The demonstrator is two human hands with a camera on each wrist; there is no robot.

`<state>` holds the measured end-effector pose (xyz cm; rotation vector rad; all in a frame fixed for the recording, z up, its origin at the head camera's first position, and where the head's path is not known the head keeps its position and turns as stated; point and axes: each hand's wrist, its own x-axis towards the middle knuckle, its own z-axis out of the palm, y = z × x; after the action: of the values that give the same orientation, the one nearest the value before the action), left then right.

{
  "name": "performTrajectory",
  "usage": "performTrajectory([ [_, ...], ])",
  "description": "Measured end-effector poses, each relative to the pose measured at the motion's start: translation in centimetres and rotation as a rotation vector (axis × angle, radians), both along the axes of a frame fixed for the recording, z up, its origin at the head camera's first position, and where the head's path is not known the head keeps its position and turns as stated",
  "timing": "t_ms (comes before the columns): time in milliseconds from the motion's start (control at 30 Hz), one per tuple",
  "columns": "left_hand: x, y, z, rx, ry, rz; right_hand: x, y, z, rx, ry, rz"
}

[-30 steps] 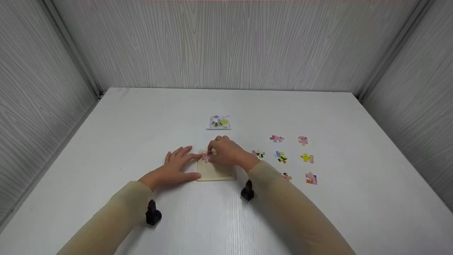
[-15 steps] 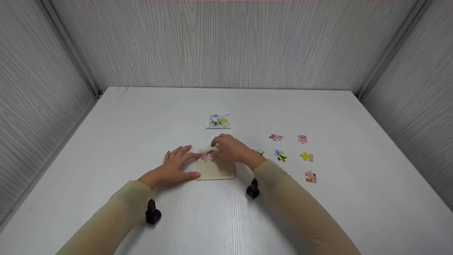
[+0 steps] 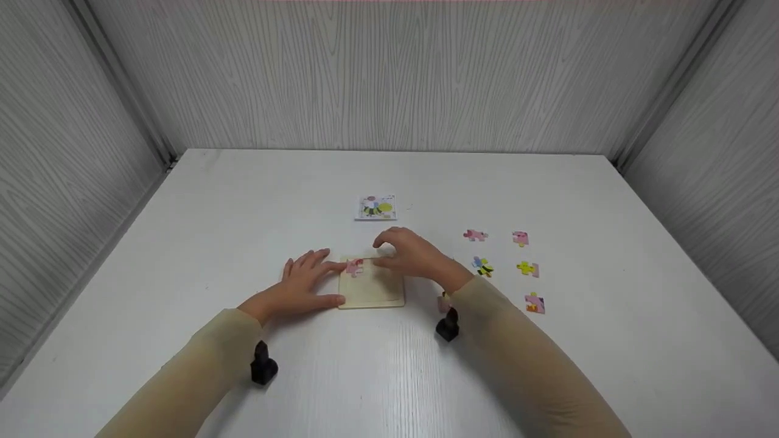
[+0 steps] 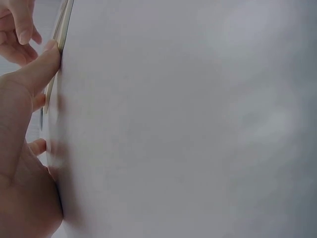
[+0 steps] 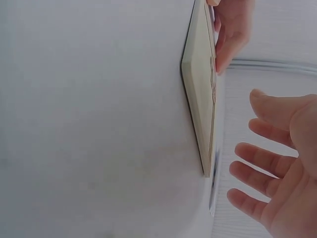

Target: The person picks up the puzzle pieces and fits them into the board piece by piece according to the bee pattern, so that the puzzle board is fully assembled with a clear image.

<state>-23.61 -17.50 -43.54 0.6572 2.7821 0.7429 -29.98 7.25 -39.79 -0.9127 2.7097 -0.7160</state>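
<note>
A shallow wooden puzzle tray (image 3: 371, 295) lies on the white table, with pink jigsaw pieces (image 3: 354, 267) in its far left corner. My left hand (image 3: 301, 286) rests spread at the tray's left side, thumb and forefinger touching its edge. The left wrist view shows that thumb (image 4: 42, 69) against the tray rim. Over the tray's far right part hovers my right hand (image 3: 414, 252), thumb and fingers parted. In the right wrist view this hand (image 5: 292, 163) holds nothing, its fingers loosely extended beside the tray (image 5: 198, 84).
Loose jigsaw pieces lie to the right, among them a bee piece (image 3: 483, 266), a yellow piece (image 3: 527, 269) and a pink piece (image 3: 475, 235). One more piece (image 3: 444, 302) is partly hidden by my right wrist. A bee picture card (image 3: 376, 208) lies beyond the tray.
My right hand has drawn back rightward from the pink pieces, and its fingers have parted. The pink pieces stay in the tray's corner. My left hand has kept its place.
</note>
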Motion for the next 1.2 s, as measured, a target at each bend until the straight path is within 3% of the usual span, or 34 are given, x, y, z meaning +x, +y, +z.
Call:
performTrajectory([
  [600, 0.0, 0.0, -0.1, 0.012, -0.012, 0.002, 0.0, 3.8, 0.2, -0.039, 0.075, -0.017],
  [900, 0.0, 0.0, 0.1, 0.013, 0.000, 0.004, 0.0, 5.9, 0.7, -0.122, 0.081, -0.015],
  [1200, 0.0, 0.1, 0.2, 0.017, -0.007, -0.001, -0.1, 8.4, 0.6, -0.137, 0.046, -0.101],
])
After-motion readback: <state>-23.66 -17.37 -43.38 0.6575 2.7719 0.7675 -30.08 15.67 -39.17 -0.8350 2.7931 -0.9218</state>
